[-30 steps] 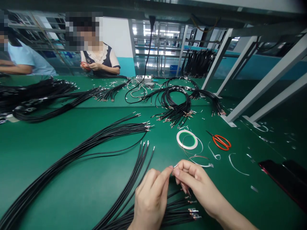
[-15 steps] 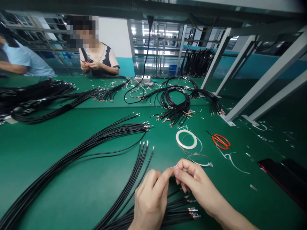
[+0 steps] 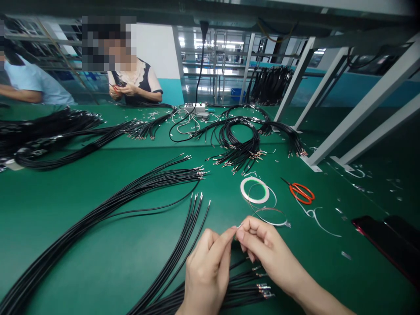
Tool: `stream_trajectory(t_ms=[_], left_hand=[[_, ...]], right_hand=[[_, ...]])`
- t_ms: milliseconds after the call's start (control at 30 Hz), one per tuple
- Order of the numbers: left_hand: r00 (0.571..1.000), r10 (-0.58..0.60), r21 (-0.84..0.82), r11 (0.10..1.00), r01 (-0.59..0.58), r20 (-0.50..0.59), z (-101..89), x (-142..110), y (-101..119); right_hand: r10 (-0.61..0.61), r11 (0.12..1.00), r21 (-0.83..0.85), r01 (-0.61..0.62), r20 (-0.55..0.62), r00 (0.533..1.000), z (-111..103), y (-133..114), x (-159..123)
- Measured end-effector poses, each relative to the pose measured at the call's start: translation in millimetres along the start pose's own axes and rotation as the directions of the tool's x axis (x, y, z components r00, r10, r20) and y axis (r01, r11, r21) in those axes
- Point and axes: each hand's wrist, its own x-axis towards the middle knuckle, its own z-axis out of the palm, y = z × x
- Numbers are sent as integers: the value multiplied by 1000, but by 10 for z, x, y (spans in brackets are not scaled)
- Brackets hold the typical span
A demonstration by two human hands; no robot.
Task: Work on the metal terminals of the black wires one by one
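Note:
My left hand is closed in a pinch, with thumb and forefinger at the end of a cable. Only its thin silvery tip shows; the rest is hidden by my hand. My right hand pinches at the same tip from the other side, its fingers curled, so the two hands almost touch. Beneath and behind my left hand run black cables with silver and copper-coloured ends. Just to the left, a smaller bunch of black cables points away from me with bare silver tips.
A larger black cable bundle curves across the left. Beyond my hands lie a white tape roll and orange-handled scissors. Coiled cables sit further back, near metal posts. A co-worker sits opposite, holding something orange-handled.
Both hands stay nearly in place, still pinched together at the tip. The silvery tip shows slightly more between the fingers. The co-worker's head has shifted a little left.

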Motion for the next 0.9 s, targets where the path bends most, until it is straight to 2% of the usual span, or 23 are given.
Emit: stream_trajectory(t_ms=[167, 267, 500, 600, 700, 900], left_hand=[[991, -133, -150, 979, 134, 19, -8, 63, 57], [964, -249, -242, 934, 264, 91, -26, 92, 75], [911, -359, -385, 826, 411, 203, -59, 164, 118], [883, -426, -456, 758, 466, 195, -33, 173, 109], [836, -517, -510, 676, 531, 185, -8, 180, 87], [772, -608, -590, 559, 583, 187, 1, 216, 70]], right_hand=[[-57, 997, -44, 58, 12, 998, -1, 16, 1], [-81, 995, -63, 82, 19, 997, -8, 28, 0], [-122, 982, -143, 122, 10, 992, -15, 6, -9], [-136, 976, -171, 136, 14, 991, -13, 0, -20], [-126, 979, -160, 127, 17, 992, -11, 22, -15], [-43, 995, -87, 41, -22, 999, 3, 80, 31]])
